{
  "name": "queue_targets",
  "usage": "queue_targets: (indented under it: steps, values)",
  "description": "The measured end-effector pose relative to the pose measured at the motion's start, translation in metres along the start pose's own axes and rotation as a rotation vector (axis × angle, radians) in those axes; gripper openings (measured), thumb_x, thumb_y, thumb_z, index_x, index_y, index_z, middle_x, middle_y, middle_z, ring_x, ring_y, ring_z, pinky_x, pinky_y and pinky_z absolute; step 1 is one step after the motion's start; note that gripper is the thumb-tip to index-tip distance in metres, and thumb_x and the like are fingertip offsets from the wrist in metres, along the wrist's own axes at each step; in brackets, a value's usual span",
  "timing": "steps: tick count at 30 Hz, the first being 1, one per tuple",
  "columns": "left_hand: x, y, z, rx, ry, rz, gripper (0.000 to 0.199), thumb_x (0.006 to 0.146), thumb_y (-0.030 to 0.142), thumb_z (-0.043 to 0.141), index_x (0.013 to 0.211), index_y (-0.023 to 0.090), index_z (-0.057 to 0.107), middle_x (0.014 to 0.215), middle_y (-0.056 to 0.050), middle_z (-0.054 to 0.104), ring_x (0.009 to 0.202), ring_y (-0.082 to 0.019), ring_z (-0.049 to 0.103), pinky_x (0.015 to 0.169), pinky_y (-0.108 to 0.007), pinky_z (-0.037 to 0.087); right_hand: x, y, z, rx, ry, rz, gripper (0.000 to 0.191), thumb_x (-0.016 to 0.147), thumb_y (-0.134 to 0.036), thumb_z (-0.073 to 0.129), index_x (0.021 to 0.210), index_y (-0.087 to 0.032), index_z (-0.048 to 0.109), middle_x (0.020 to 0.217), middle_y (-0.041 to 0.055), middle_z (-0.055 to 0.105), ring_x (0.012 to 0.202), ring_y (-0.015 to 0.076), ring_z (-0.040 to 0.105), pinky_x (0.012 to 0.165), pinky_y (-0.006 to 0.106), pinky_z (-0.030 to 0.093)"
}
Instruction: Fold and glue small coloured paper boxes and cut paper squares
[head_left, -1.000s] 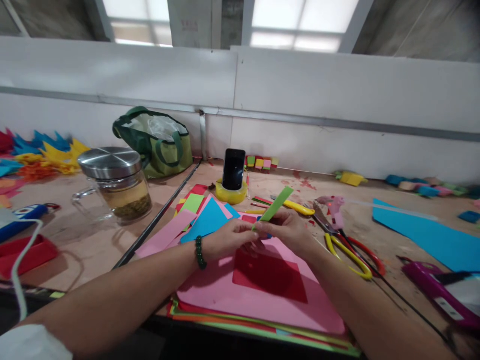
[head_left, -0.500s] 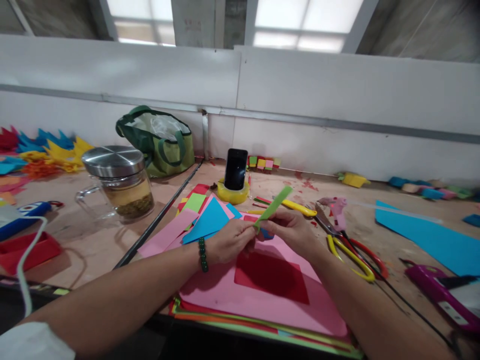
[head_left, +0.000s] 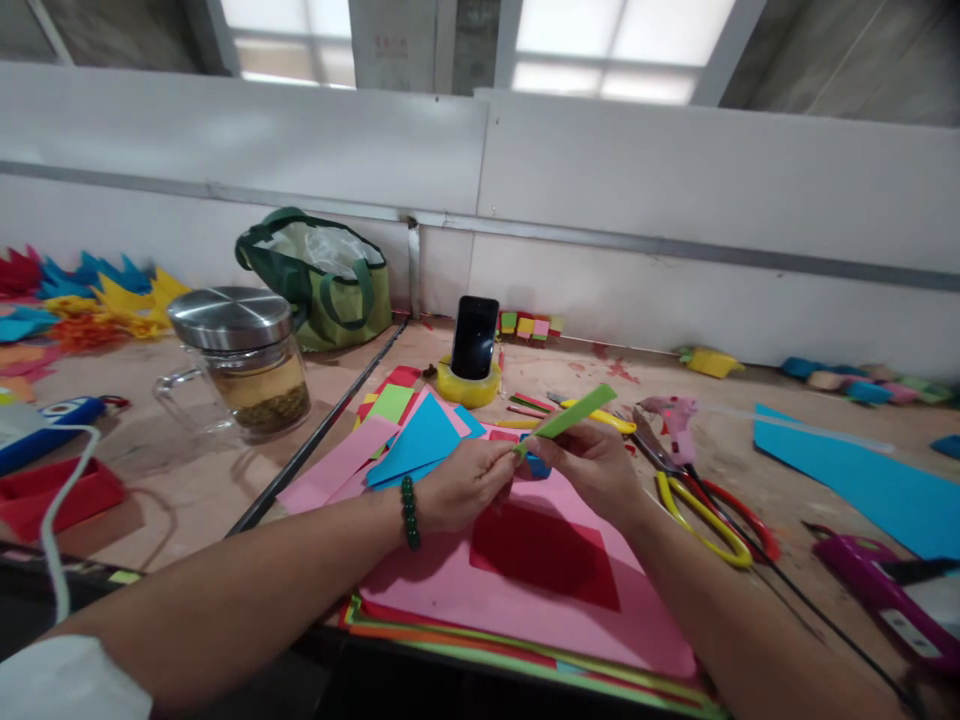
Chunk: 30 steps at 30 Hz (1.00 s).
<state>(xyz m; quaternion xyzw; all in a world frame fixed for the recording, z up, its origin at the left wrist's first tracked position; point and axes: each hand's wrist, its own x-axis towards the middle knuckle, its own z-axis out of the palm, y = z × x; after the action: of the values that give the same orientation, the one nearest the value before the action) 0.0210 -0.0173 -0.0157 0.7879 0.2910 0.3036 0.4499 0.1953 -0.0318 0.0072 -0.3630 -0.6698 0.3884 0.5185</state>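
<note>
Both the left hand [head_left: 463, 482] and right hand [head_left: 592, 464] pinched the lower end of a green paper strip [head_left: 570, 412] above the pink sheet [head_left: 525, 600]; it looked light, flimsy, best gripped near that end.

green paper strip [head_left: 568, 413] tilted lower, toward the right

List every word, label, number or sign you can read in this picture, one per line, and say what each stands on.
None can be read.
Red marks on the pillar between the windows: too blurred.
Print on the blue object at the left: too small.
The phone screen is dark.
The green strip in both hands is plain.
</note>
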Motion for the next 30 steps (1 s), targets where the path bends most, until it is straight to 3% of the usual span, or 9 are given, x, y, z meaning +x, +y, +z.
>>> queue_targets:
  steps: [8, 12, 17, 21, 25, 30]
  values:
    - [-0.001, -0.002, 0.001, 0.082, 0.044, 0.057, 0.034, 0.096, 0.031, 0.027, 0.073, 0.018, 0.05, 0.054, 0.003, 0.05, 0.051, -0.011, 0.049, 0.053, -0.022, 0.037, -0.001, 0.004, 0.002, -0.136, 0.084, -0.04, 0.019, 0.075, -0.036, 0.074, 0.067, -0.019, 0.071, 0.059, 0.001, 0.066, 0.052, 0.0149, 0.06, 0.05, 0.028, 0.051]
    - [0.0, -0.001, 0.001, 0.097, 0.065, 0.05, 0.034, 0.095, 0.031, 0.029, 0.072, 0.017, 0.051, 0.053, 0.003, 0.052, 0.05, -0.011, 0.05, 0.053, -0.022, 0.037, -0.005, 0.003, 0.003, -0.331, 0.161, -0.198, 0.01, 0.078, -0.027, 0.07, 0.071, -0.02, 0.071, 0.064, 0.0023, 0.067, 0.059, 0.0161, 0.061, 0.055, 0.029, 0.051]
    - [-0.001, 0.002, 0.001, 0.024, 0.131, 0.037, 0.038, 0.094, 0.03, 0.03, 0.063, 0.018, 0.047, 0.051, 0.002, 0.053, 0.049, -0.01, 0.05, 0.055, -0.021, 0.04, -0.014, -0.006, 0.004, -0.645, 0.037, -0.577, 0.012, 0.083, -0.016, 0.064, 0.09, -0.022, 0.071, 0.075, 0.0047, 0.068, 0.066, 0.0164, 0.062, 0.06, 0.03, 0.051]
    - [-0.001, 0.004, 0.004, -0.052, 0.155, 0.067, 0.039, 0.095, 0.032, 0.029, 0.062, 0.019, 0.044, 0.053, 0.001, 0.055, 0.05, -0.009, 0.051, 0.056, -0.021, 0.041, -0.018, -0.012, 0.005, -0.847, 0.037, -0.782, 0.02, 0.086, -0.014, 0.058, 0.101, -0.023, 0.068, 0.072, 0.004, 0.065, 0.065, 0.0161, 0.061, 0.058, 0.028, 0.049]
    - [0.0, 0.006, 0.007, -0.142, 0.173, 0.125, 0.038, 0.095, 0.04, 0.029, 0.066, 0.019, 0.042, 0.057, 0.001, 0.054, 0.051, -0.01, 0.05, 0.053, -0.021, 0.04, -0.017, -0.017, 0.007, -0.942, -0.013, -0.866, 0.025, 0.087, -0.011, 0.056, 0.109, -0.02, 0.064, 0.073, 0.0047, 0.064, 0.065, 0.0164, 0.06, 0.058, 0.028, 0.048]
    - [-0.001, 0.003, 0.005, -0.172, 0.203, 0.137, 0.039, 0.095, 0.045, 0.032, 0.069, 0.018, 0.044, 0.063, 0.001, 0.049, 0.058, -0.011, 0.047, 0.058, -0.023, 0.041, -0.017, -0.014, 0.007, -0.982, -0.064, -0.849, 0.032, 0.086, -0.011, 0.057, 0.116, -0.021, 0.061, 0.076, 0.0051, 0.065, 0.068, 0.0168, 0.06, 0.06, 0.029, 0.05]
